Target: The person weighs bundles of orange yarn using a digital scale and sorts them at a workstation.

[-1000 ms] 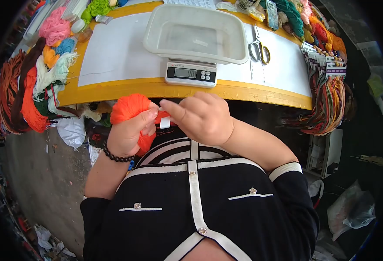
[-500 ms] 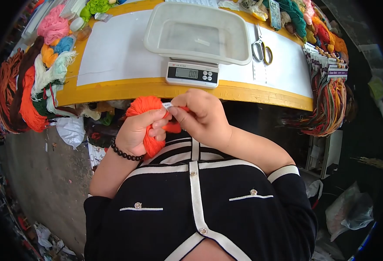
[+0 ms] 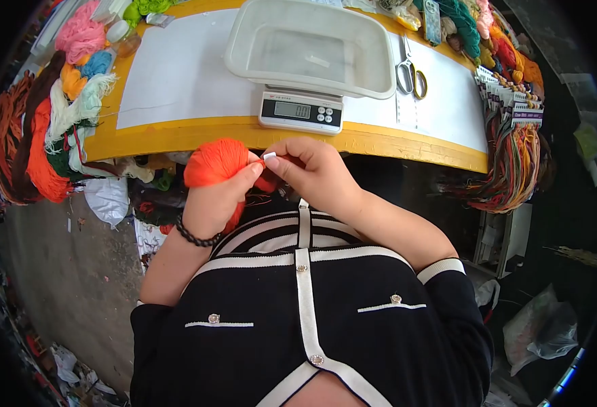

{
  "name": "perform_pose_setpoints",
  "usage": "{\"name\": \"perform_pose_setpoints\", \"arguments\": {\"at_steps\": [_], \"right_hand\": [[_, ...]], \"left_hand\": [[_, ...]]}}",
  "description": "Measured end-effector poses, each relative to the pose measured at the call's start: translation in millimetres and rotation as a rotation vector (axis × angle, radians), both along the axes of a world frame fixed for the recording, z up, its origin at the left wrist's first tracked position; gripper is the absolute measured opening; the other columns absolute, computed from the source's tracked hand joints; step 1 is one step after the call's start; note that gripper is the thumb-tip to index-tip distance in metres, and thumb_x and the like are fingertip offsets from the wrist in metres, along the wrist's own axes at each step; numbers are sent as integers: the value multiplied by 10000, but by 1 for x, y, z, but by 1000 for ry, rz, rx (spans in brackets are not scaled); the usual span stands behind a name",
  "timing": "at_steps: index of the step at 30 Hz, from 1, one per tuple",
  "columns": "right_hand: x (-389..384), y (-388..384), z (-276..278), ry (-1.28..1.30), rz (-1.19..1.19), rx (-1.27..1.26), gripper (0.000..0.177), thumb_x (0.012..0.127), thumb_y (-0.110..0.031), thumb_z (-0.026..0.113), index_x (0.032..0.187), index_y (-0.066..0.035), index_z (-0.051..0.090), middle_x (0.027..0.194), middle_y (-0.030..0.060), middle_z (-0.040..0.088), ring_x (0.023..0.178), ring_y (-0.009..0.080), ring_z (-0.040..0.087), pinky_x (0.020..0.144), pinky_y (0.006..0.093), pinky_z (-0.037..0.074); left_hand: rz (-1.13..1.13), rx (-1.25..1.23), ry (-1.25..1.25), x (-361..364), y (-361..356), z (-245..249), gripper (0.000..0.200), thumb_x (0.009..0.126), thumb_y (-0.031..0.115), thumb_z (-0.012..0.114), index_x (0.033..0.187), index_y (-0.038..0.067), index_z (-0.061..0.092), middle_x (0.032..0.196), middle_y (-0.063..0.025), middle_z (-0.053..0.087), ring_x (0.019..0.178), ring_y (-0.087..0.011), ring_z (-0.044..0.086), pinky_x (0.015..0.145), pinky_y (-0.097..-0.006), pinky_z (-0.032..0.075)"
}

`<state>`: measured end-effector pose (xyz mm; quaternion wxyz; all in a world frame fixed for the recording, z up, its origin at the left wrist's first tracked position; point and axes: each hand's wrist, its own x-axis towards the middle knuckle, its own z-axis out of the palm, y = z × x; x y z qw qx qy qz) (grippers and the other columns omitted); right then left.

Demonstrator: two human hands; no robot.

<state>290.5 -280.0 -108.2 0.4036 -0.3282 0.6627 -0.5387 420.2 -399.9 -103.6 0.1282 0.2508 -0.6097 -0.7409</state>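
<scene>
A thick skein of red-orange yarn (image 3: 218,161) is gripped in my left hand (image 3: 216,203), in front of the table's near edge. My right hand (image 3: 320,173) is closed, pinching a small white tag (image 3: 269,156) between thumb and index finger, close to my left fingertips. Some red yarn shows between the two hands. Beyond them on the table stands a white digital scale (image 3: 301,112), with a translucent plastic tray (image 3: 312,85) on top of it.
Scissors (image 3: 410,71) lie on white paper (image 3: 183,74) right of the scale. Coloured yarn (image 3: 74,108) hangs over the table's left side. More thread bundles (image 3: 515,149) with cards hang on the right. A phone (image 3: 432,22) lies at the back right.
My left hand has turned with the skein, which now shows more of its rounded top, slightly up and left. The white tag stays pinched in my right hand and sits a little higher.
</scene>
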Motion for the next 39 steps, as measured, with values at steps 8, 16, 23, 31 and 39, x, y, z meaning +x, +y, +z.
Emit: {"name": "perform_pose_setpoints", "arguments": {"at_steps": [8, 16, 23, 31, 39], "right_hand": [[-2, 4, -1, 447, 29, -155, 145, 864, -139, 624, 897, 0, 645, 760, 55, 627, 646, 132, 559, 605, 262, 471], [-3, 7, 3, 634, -7, -242, 101, 811, -52, 662, 890, 8, 643, 754, 102, 615, 678, 198, 602, 626, 274, 482], [-17, 28, 23, -28, 60, 138, 193, 910, -187, 585, 950, -4, 630, 797, -3, 607, 734, 54, 535, 665, 208, 451], [-116, 189, 27, 328, -758, 216, 203, 903, -194, 567, 982, -23, 643, 649, -69, 465, 557, 30, 384, 490, 193, 300], [-133, 393, -17, 676, -1136, 390, 185, 892, -172, 594, 922, 6, 633, 791, 27, 639, 714, 135, 586, 643, 269, 441]], "left_hand": [[-64, 310, -70, 6, -7, -11, 119, 901, 170, 581, 903, 52, 600, 681, 4, 565, 537, -36, 442, 495, -193, 366], [0, 98, -73, 8, 0, -8, 121, 879, 164, 602, 888, 44, 591, 686, -5, 573, 527, -47, 450, 488, -196, 363], [-115, -558, 175, 8, 4, -11, 62, 855, 85, 611, 872, 26, 599, 693, -11, 564, 567, -61, 480, 516, -207, 388], [-258, 42, 37, 25, -25, 0, 274, 894, 184, 592, 1072, -25, 603, 674, 10, 520, 555, -60, 457, 518, -197, 387], [-329, 31, -66, 58, -60, -2, 332, 888, 126, 579, 1190, -13, 568, 767, -7, 576, 583, -69, 476, 549, -206, 401]]}}
